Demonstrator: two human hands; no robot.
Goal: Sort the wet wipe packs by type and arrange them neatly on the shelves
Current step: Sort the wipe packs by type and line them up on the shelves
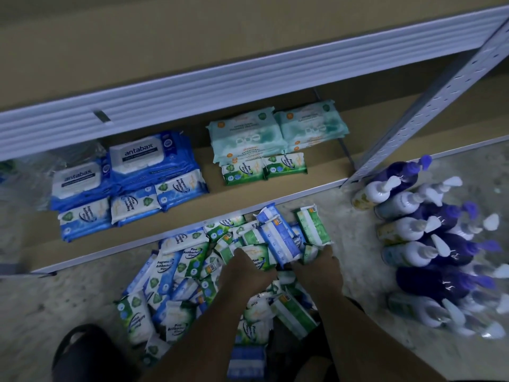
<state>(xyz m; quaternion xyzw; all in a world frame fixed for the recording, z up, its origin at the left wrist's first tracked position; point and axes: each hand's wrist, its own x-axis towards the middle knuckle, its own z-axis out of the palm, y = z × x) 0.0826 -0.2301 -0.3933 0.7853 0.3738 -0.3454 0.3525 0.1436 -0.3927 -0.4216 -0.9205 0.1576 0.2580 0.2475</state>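
Observation:
A heap of small green and blue wipe packs (181, 271) lies on the floor in front of the bottom shelf (209, 158). My left hand (245, 268) grips a green pine pack (260, 257) at the heap's top. My right hand (319, 268) holds a bundle of upright packs, a blue one (278, 238) and a green one (314, 227) among them. On the shelf lie blue antabax packs (148, 158) with small blue packs (135, 208) in front. To their right sit pale teal packs (245, 136) with small green packs (264, 168) in front.
A cluster of purple and white pump bottles (429, 244) in plastic wrap stands on the floor at the right. A perforated metal upright (429, 106) rises at the shelf's right end. A dark shoe (85, 351) shows at bottom left. An upper shelf edge (220, 86) overhangs.

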